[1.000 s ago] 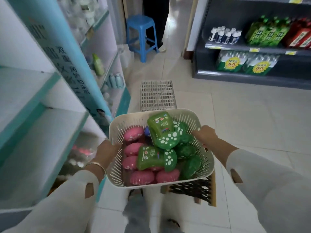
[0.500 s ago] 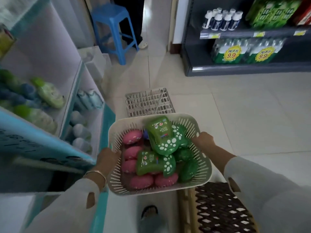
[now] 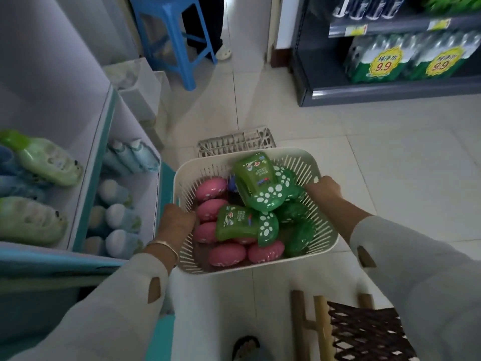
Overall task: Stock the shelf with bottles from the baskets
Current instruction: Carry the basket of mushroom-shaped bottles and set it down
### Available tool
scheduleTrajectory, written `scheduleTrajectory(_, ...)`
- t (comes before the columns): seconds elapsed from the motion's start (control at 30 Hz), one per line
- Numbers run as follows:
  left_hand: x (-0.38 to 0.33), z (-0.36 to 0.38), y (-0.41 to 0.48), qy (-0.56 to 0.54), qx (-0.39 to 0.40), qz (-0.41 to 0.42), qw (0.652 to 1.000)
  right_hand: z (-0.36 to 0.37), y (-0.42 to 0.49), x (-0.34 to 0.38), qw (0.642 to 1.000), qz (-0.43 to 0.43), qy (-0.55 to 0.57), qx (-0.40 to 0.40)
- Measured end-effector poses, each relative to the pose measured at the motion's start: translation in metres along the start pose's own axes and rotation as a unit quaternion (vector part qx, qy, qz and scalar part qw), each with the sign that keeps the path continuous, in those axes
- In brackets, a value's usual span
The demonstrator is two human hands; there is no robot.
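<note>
Both arms reach forward, left hand (image 3: 177,222) and right hand (image 3: 324,190) curled over opposite rims of the basket (image 3: 322,230).

Shelf (image 3: 109,121) seemingly crowded; floor (image 3: 390,178) open.

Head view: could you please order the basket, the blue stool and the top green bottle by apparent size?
1. basket, nearest the camera.
2. blue stool, farther away and cut off by the top edge, so it looks smaller than it is.
3. top green bottle.
</note>
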State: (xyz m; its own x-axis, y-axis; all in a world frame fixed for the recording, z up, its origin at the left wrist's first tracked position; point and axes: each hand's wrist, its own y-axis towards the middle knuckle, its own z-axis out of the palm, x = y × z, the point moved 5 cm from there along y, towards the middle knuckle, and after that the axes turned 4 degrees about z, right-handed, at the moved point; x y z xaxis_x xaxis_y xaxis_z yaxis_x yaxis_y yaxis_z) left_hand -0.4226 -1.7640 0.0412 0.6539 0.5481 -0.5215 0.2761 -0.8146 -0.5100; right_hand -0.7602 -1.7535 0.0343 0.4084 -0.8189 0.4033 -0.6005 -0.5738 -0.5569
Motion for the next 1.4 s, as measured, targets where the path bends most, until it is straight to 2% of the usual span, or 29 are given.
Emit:
scheduleTrajectory(0.1,-0.004,0.0,-0.003,0.011,-0.019,-0.008,1.0,0.0,-0.002,0.006,1.0,0.019,0.015,0.01)
scheduleTrajectory(0.23,-0.003,0.002,-0.005,0.021,-0.006,-0.016,1.0,-0.002,-0.01,0.008,0.999,0.038,0.022,0.016)
scheduleTrajectory(0.43,0.007,0.009,-0.02,0.073,-0.021,0.001,0.997,-0.001,-0.024,-0.008,0.999,0.023,-0.047,-0.012)
scheduleTrajectory(0.6,-0.01,0.005,-0.051,0.158,-0.023,0.054,0.986,-0.011,-0.05,-0.002,0.99,-0.065,-0.117,-0.043)
scheduleTrajectory(0.8,-0.038,-0.022,-0.117,0.179,-0.005,0.161,0.971,-0.03,-0.11,0.021,0.969,-0.191,-0.148,0.043)
scheduleTrajectory(0.9,-0.036,-0.041,-0.17,0.187,-0.022,0.19,0.964,-0.043,-0.157,0.022,0.942,-0.269,-0.171,0.099)
scheduleTrajectory(1.03,-0.016,-0.07,-0.253,0.163,-0.061,0.193,0.966,-0.067,-0.229,0.007,0.908,-0.334,-0.223,0.124)
scheduleTrajectory(1.2,0.022,-0.097,-0.367,0.103,-0.102,0.149,0.978,-0.097,-0.34,-0.021,0.851,-0.423,-0.256,0.174)
scheduleTrajectory(1.33,0.063,-0.12,-0.454,0.102,-0.142,0.115,0.978,-0.1,-0.419,-0.047,0.799,-0.481,-0.303,0.196)
scheduleTrajectory(1.4,0.093,-0.134,-0.495,0.104,-0.166,0.088,0.977,-0.095,-0.462,-0.059,0.787,-0.489,-0.308,0.217)
